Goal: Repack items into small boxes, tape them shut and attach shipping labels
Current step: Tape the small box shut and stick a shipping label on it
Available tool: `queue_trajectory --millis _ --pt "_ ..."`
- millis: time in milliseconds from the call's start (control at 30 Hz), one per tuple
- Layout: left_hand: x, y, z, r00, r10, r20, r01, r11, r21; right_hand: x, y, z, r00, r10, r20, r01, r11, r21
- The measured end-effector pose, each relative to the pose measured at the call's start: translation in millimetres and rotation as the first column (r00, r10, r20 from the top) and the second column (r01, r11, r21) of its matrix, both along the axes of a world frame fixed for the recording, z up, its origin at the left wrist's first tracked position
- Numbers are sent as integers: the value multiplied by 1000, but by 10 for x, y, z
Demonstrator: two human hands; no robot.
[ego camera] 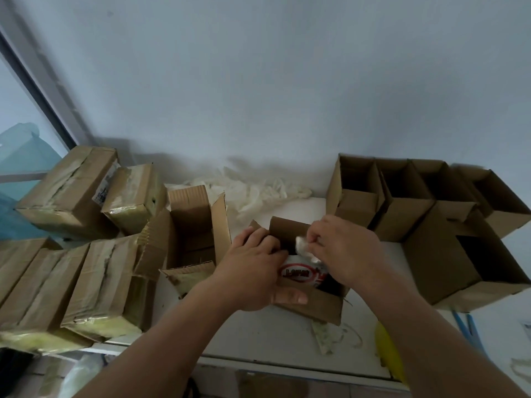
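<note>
Left hand (pixel 253 271) grips the small box (pixel 313 305) at table centre, thumb on its near flap; right hand (pixel 342 248) pinches the clear wrapper of the red-labelled packet (pixel 298 272) inside. Advice: seat packet flat, tuck wrapper below flaps before taping.

I see a plain pale blue-grey wall (pixel 273 81) | dark window frame (pixel 37 90) at left | white desk (pixel 258 334) against wall | dim, soft light

White table (pixel 287 340) against the wall. Left of the central small open box (pixel 313 303): taped boxes (pixel 94 282). Right: empty open boxes (pixel 402 205); behind: crumpled white plastic (pixel 258 188).
</note>
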State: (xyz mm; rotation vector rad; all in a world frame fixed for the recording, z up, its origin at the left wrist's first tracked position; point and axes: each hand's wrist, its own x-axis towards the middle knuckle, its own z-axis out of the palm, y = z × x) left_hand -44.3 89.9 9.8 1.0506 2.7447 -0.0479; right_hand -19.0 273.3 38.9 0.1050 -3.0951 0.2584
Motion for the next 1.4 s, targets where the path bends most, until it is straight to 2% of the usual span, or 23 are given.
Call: queue_trajectory --millis 167,300,367,467,600,700,767,867,900,1000,1067,1133,1200,1300,1400 --pt "38 -26 -11 1000 -27 16 26 999 37 -32 -134 -87 1000 8 19 -10 996 90" --pt "55 -78 -2 999 -50 16 49 997 63 -72 -139 -71 1000 12 -10 -12 1000 10" --pt "63 -106 -7 998 -60 25 58 996 70 -70 -115 -75 998 37 43 -37 999 -6" --pt "70 -122 -29 998 -60 16 59 996 63 -66 -92 -87 983 84 166 -94 994 58" --pt "111 -109 0 998 5 64 -9 998 59 -99 -99 -37 944 125 306 -155 985 77" --pt "104 -155 49 988 26 155 -34 998 46 -179 -111 -30 954 129 271 -125 992 -30" --pt "56 -208 110 978 46 203 -56 997 45 -289 -122 -12 971 136 197 -102 979 -175" --pt "-9 -281 203 977 68 204 -73 997 18 -492 -174 61 979 135 150 -50 881 -470" --pt "-14 -310 226 975 72 210 -74 997 2 -563 -195 80 981 126 145 -32 851 -525" --pt "-7 -404 261 975 83 204 -76 996 -39 -800 -253 117 987 55 151 42 819 -572" --pt "-20 -430 201 985 83 150 -81 996 -19 -1029 -330 122 979 58 197 45 875 -482" --pt "-33 -432 131 995 83 62 -84 996 19 -1280 -465 81 971 89 221 -24 960 -280" --pt "-31 -439 130 993 101 65 -102 995 2 -1499 -605 -23 981 56 186 -32 991 -127" --pt "-21 -493 188 989 118 85 -120 993 19 -1691 -771 -211 975 63 214 -45 995 -87" --pt "-12 -579 158 979 169 118 -186 971 151 -1784 -834 -373 951 80 299 -45 992 -120"
